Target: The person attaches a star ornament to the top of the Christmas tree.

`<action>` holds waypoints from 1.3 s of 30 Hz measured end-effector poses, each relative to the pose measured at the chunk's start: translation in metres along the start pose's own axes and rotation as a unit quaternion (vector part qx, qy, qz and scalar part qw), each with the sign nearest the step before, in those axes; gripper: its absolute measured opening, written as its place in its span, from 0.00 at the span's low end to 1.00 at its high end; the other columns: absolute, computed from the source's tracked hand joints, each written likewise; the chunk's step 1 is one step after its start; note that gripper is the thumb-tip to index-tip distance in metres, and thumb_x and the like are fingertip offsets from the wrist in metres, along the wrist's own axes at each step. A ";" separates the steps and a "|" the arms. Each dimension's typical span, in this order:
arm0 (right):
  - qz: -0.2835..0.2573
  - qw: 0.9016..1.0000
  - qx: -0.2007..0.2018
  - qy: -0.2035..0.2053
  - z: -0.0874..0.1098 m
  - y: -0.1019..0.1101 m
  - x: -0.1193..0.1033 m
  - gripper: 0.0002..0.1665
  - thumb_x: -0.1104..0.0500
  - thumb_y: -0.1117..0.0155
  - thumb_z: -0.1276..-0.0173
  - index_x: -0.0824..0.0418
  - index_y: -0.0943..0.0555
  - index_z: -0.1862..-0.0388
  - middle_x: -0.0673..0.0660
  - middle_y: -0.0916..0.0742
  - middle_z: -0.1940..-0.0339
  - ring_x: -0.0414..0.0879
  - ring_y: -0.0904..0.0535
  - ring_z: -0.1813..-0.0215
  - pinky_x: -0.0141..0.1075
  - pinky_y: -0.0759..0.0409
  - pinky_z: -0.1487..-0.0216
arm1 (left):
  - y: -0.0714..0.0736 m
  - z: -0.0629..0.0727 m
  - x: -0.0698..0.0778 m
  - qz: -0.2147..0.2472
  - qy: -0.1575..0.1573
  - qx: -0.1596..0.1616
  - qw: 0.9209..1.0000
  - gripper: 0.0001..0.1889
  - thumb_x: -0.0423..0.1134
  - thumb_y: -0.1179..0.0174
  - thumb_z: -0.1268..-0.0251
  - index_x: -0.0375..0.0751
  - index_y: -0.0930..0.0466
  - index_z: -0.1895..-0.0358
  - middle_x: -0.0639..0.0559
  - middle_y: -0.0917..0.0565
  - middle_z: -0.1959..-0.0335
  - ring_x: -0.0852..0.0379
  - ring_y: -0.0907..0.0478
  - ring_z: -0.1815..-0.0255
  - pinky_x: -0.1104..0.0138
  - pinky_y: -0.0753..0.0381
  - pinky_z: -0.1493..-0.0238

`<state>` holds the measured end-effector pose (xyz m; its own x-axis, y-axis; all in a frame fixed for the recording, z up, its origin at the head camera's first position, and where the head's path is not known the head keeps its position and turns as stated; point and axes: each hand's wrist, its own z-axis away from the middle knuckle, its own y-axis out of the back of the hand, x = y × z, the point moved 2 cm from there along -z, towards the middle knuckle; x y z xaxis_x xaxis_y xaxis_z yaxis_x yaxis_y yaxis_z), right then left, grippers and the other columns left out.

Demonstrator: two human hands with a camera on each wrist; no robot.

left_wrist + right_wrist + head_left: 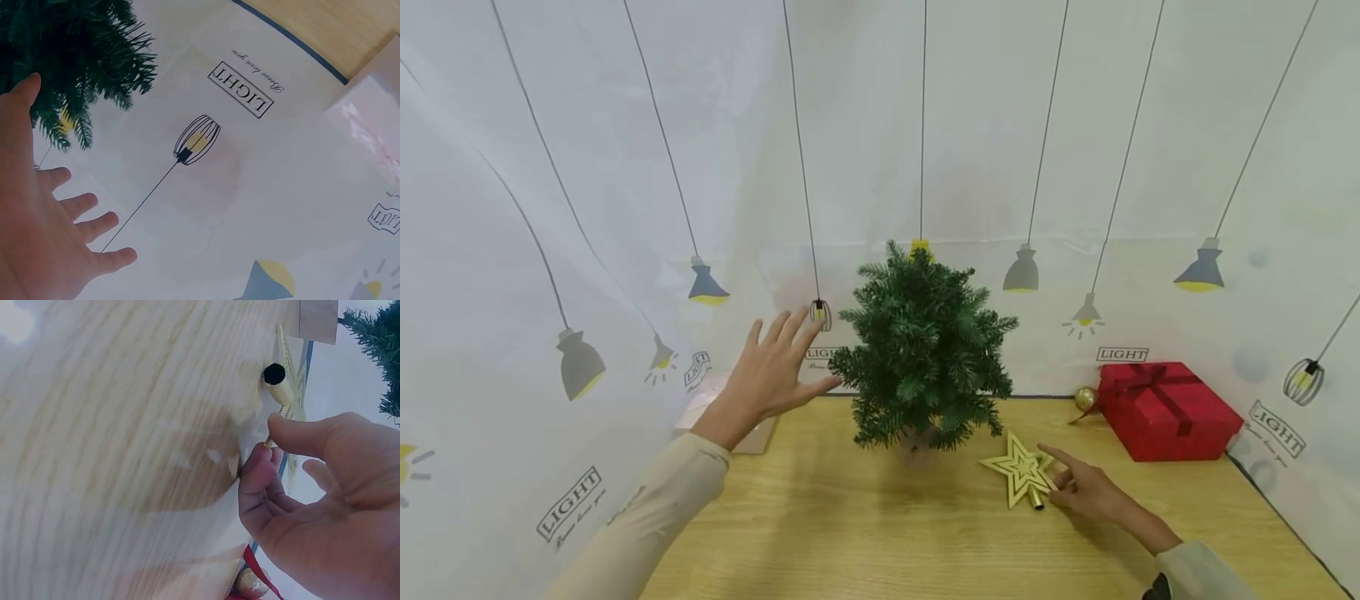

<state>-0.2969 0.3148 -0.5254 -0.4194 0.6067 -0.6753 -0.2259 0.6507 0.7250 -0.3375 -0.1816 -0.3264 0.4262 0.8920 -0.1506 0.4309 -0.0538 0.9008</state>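
A small green artificial Christmas tree (pixel 925 350) stands upright mid-table. My left hand (pixel 778 367) is raised at its left side, fingers spread and holding nothing. In the left wrist view the thumb of that hand (pixel 44 219) overlaps the tree's branches (pixel 81 62); whether it touches them I cannot tell. My right hand (pixel 1093 492) pinches a point of a gold star tree topper (pixel 1021 471) right of the tree's base. In the right wrist view, thumb and fingers of this hand (pixel 331 481) meet on the star's edge, near its hollow tube (pixel 278 384).
A red gift box (pixel 1168 408) with a dark red ribbon sits at the table's back right, beside a gold bauble (pixel 1085 397). A pale pink box (pixel 369 119) lies behind my left forearm. A white printed backdrop (pixel 865 125) encloses the wooden table (pixel 850 533).
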 end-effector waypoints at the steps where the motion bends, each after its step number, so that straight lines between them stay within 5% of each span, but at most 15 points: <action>1: -0.004 1.000 -0.001 0.006 0.001 0.000 0.000 0.46 0.69 0.27 0.34 0.75 0.40 0.23 0.54 0.17 0.67 0.38 0.18 0.66 0.30 0.20 0.67 | 0.003 -0.002 0.001 -0.001 0.000 0.001 1.000 0.53 0.78 0.48 0.35 0.50 0.48 0.15 0.42 0.48 0.15 0.36 0.46 0.18 0.33 0.49 0.22; 7: -0.029 0.999 -0.002 0.040 0.005 0.001 -0.003 0.48 0.70 0.30 0.32 0.48 0.39 0.20 0.53 0.20 0.70 0.34 0.26 0.69 0.29 0.26 0.70 | 0.019 -0.013 0.004 0.002 -0.003 0.016 1.000 0.49 0.74 0.49 0.30 0.48 0.47 0.15 0.41 0.45 0.16 0.36 0.46 0.18 0.33 0.48 0.23; 13: -0.061 0.997 0.005 0.050 0.005 0.002 -0.006 0.49 0.73 0.32 0.31 0.33 0.42 0.26 0.52 0.26 0.75 0.32 0.32 0.74 0.28 0.33 0.76 | 0.029 -0.021 0.008 0.005 -0.012 0.032 0.999 0.46 0.71 0.51 0.26 0.48 0.47 0.15 0.41 0.42 0.17 0.36 0.44 0.19 0.34 0.46 0.23; 20: -0.087 0.996 0.012 0.025 0.007 0.005 -0.008 0.39 0.76 0.32 0.35 0.71 0.43 0.32 0.48 0.36 0.78 0.31 0.43 0.77 0.29 0.43 0.75 | 0.038 -0.030 0.012 0.005 -0.024 0.060 0.998 0.45 0.69 0.49 0.26 0.47 0.45 0.16 0.41 0.41 0.17 0.37 0.40 0.21 0.34 0.41 0.25; 31: -0.024 0.998 0.055 -0.004 0.013 0.007 -0.001 0.40 0.74 0.28 0.37 0.67 0.38 0.31 0.55 0.13 0.69 0.40 0.15 0.68 0.30 0.21 0.69 | 0.056 -0.046 0.021 0.028 -0.048 0.102 0.993 0.43 0.65 0.44 0.25 0.46 0.44 0.17 0.40 0.38 0.19 0.37 0.37 0.23 0.39 0.36 0.25; 39: -0.014 0.998 0.067 0.015 0.016 0.010 -0.005 0.38 0.73 0.27 0.36 0.67 0.37 0.32 0.61 0.10 0.65 0.46 0.11 0.66 0.32 0.16 0.68 | 0.070 -0.062 0.032 0.105 -0.063 0.104 0.987 0.44 0.64 0.42 0.26 0.44 0.45 0.16 0.40 0.39 0.19 0.38 0.38 0.21 0.42 0.36 0.24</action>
<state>-0.2831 0.3253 -0.5170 -0.4406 0.5755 -0.6890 -0.1188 0.7234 0.6802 -0.3430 -0.1294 -0.2425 0.6138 0.7889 -0.0301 0.4711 -0.3354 0.8159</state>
